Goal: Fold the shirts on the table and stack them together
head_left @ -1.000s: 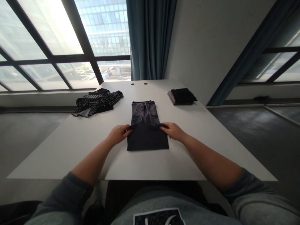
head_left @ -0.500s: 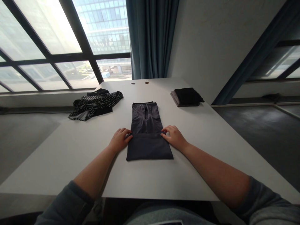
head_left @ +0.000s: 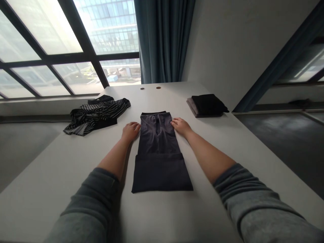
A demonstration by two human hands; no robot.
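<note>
A pair of dark grey trousers (head_left: 158,141) lies flat on the white table in front of me, its waistband at the far end. The near part is turned up over itself as a smooth, darker panel (head_left: 162,172). My left hand (head_left: 131,131) rests at the left edge of the trousers, below the waistband, fingers loosely bent and not gripping. On the opposite side, my right hand (head_left: 181,126) reaches the right edge just under the waistband, with its fingers stretched out against the cloth. Neither hand visibly holds anything.
On the white table (head_left: 83,179), a crumpled black-and-white striped garment (head_left: 97,114) lies at the left. A folded stack of black and grey clothes (head_left: 209,105) sits at the right. Two round cable holes (head_left: 158,87) are near the far edge, before a blue curtain (head_left: 163,40).
Both hands have let go of the folded-up edge and moved away from me, up the sides of the trousers towards the waistband. My view has shifted forward a little.
</note>
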